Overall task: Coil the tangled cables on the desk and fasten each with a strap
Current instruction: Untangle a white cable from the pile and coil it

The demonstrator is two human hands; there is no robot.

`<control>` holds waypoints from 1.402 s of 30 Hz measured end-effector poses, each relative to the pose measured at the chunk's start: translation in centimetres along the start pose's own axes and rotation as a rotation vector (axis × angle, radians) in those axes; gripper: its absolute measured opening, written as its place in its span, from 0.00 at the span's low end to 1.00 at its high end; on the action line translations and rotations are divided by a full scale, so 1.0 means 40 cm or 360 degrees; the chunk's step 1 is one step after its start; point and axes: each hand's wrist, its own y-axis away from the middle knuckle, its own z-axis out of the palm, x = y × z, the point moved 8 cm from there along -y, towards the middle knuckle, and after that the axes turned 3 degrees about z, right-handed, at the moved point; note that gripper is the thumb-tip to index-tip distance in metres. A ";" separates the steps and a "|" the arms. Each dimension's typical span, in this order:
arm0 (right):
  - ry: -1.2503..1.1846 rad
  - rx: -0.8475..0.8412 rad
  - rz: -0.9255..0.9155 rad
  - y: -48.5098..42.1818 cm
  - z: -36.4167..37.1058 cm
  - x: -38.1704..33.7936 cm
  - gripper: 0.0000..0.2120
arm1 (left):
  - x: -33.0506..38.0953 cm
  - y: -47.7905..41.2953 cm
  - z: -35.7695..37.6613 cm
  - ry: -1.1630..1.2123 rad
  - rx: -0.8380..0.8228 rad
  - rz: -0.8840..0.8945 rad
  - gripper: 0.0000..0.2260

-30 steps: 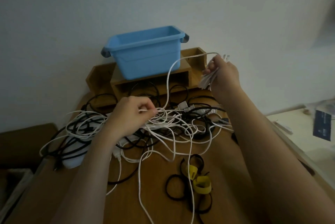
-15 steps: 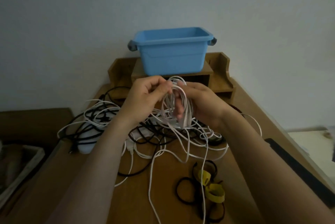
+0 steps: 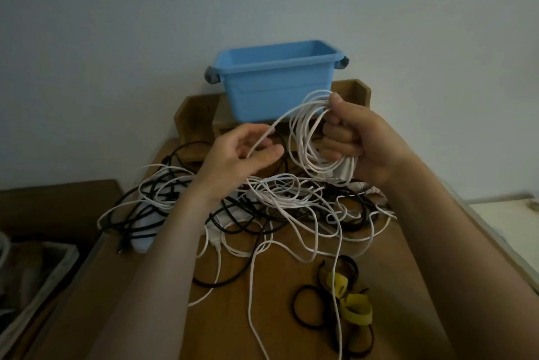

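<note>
Head view. The right hand [image 3: 364,143] is raised above the table [image 3: 291,336], in front of the blue bin [image 3: 277,82]. Its grip is closed round several gathered loops of the white cable [image 3: 306,140], thumb on top and fingers curled beneath. Held this way, the loops hang as one bundle and cannot spring apart.

From the top of that bundle a single strand runs down and left into the left hand [image 3: 236,152]. That grip is narrow, with thumb and curled fingers lightly round the strand. In my judgement the loose hold lets the cable slide through while it is steered into the next loop.

The remaining length drops into the tangle [image 3: 277,202] of white and black cables spread across the middle of the table. One white run trails on toward the near edge. The straps [image 3: 347,304], black and yellow, lie in a small pile at the near right, just clear of the tangle and untouched.

The bin stands on a wooden organiser [image 3: 198,114] against the wall.

Assessment: coiling of one cable is under way and no strapped bundle is visible. The free length appears threaded through the tangle and may snag when drawn.
</note>
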 end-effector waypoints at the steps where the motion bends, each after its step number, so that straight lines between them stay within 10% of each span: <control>1: -0.0024 -0.0064 0.0036 0.004 0.004 -0.001 0.16 | 0.002 -0.001 0.015 0.0020 -0.0072 0.0013 0.29; 5: 0.0130 -0.0245 0.0204 0.007 0.040 0.036 0.15 | 0.040 0.006 0.078 0.0282 -0.0291 0.0099 0.38; 13: 0.1218 0.0104 0.0034 0.015 0.038 0.015 0.19 | 0.039 0.012 0.105 0.0141 -0.0311 0.0093 0.04; 19: 0.1269 0.0240 -0.0376 0.002 0.053 -0.007 0.17 | 0.022 0.030 0.133 0.0826 -0.0582 -0.0111 0.07; 22: 0.1333 0.0163 -0.0455 0.000 0.073 0.000 0.13 | 0.020 0.032 0.143 0.1088 -0.0680 -0.0202 0.25; 32: 0.0986 -0.0039 -0.0119 -0.004 0.040 0.052 0.19 | -0.003 0.001 0.070 0.0850 -0.0290 -0.0016 0.16; 42: 0.1847 -0.0137 -0.0162 -0.005 0.109 0.048 0.05 | -0.033 0.042 0.076 0.0818 -0.0840 -0.0241 0.23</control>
